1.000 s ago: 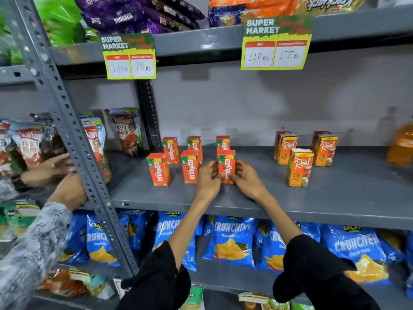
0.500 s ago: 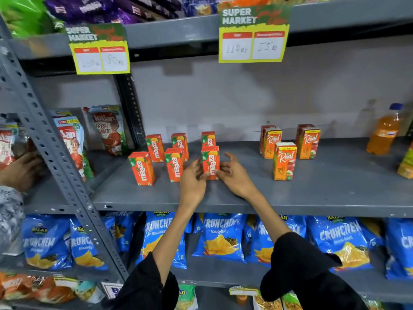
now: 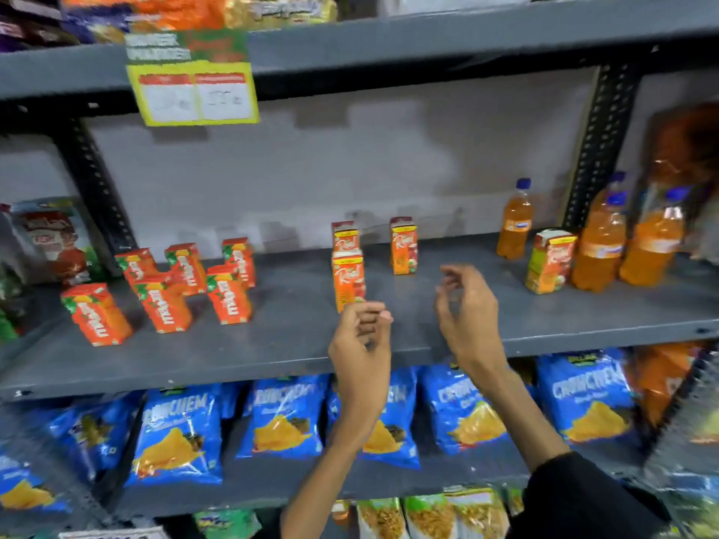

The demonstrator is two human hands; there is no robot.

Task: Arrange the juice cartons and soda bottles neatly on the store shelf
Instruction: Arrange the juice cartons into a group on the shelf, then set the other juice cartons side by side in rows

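Note:
Several orange-red Maaza cartons [image 3: 228, 295] stand in two rows at the left of the grey shelf [image 3: 295, 344]. Three Real juice cartons [image 3: 348, 282] stand in the middle, and a fourth Real carton [image 3: 549, 261] stands further right among several orange soda bottles [image 3: 599, 247] with blue caps. My left hand [image 3: 363, 340] hovers just in front of the nearest Real carton, fingers curled loosely, holding nothing. My right hand [image 3: 467, 309] hangs over bare shelf to the right, fingers apart and empty. The picture is blurred by motion.
Blue Crunchem chip bags [image 3: 284, 422] fill the shelf below. A yellow price tag [image 3: 192, 93] hangs from the upper shelf. A perforated upright [image 3: 601, 149] stands at the back right, and snack packets [image 3: 58, 239] lie at the far left.
Both hands have let go of the front Maaza carton and moved right toward the Real cartons. The view has swung right, bringing several soda bottles into sight.

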